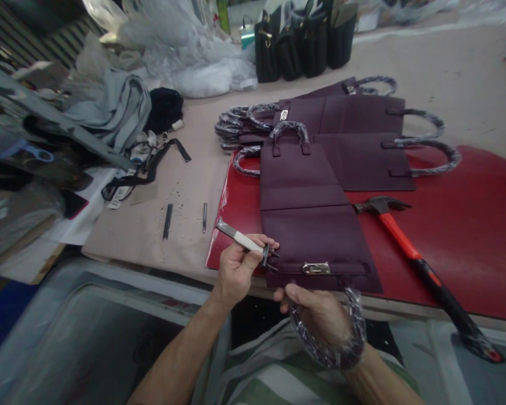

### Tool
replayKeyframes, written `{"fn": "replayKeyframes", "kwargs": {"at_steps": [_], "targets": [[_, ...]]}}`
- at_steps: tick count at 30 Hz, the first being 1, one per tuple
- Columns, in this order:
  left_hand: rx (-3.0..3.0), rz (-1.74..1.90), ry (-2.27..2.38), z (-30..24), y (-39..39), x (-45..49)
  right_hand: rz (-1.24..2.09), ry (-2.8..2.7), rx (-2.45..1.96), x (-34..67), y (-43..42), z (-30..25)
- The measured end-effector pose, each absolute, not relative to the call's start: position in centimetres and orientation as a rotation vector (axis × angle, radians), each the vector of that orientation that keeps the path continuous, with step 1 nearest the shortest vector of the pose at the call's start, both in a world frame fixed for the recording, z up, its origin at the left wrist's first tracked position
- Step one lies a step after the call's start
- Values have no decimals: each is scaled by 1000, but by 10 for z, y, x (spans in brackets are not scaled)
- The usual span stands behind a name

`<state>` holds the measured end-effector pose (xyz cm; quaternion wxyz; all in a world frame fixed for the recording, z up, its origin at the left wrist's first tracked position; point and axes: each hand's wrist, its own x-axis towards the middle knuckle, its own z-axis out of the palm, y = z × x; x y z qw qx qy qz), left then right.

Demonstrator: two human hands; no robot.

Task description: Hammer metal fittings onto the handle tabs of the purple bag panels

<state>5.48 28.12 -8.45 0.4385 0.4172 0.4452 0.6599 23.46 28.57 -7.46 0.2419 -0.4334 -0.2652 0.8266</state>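
Observation:
In my left hand (235, 271) is a two-pronged punch (247, 241) with a white-wrapped shaft, its prongs at the left edge of a dark purple leather bag panel (310, 233). The thumb and fingers are closed round the shaft. My right hand (322, 312) reaches through a plastic-wrapped bag handle (356, 329) and pinches the panel's near edge, thumb on top. Close above that edge sits a silver clasp plate (316, 269). A claw hammer (400, 236) with a red and black grip lies just right of the panel.
More purple bag panels (362, 115) with wrapped handles are piled behind on a red mat (459, 225). Two small metal tools, a flat one (167, 221) and a thin one (204, 217), lie on the table at left. Black bags (306, 45) and plastic wrapping (211, 73) stand at the back.

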Motion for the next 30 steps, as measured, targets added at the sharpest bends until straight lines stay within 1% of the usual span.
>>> {"fn": "replayKeyframes", "kwargs": {"at_steps": [10, 16, 21, 30], "targets": [[1098, 1649, 1099, -78, 278, 53, 2283, -757, -1034, 231, 290, -82], [1106, 1624, 1146, -78, 280, 56, 2293, -759, -1015, 233, 291, -82], [1061, 1618, 1154, -78, 281, 61, 2231, -722, -1077, 231, 293, -78], [1108, 1679, 1151, -82, 277, 59, 2204, -823, -1192, 229, 290, -81]]}}
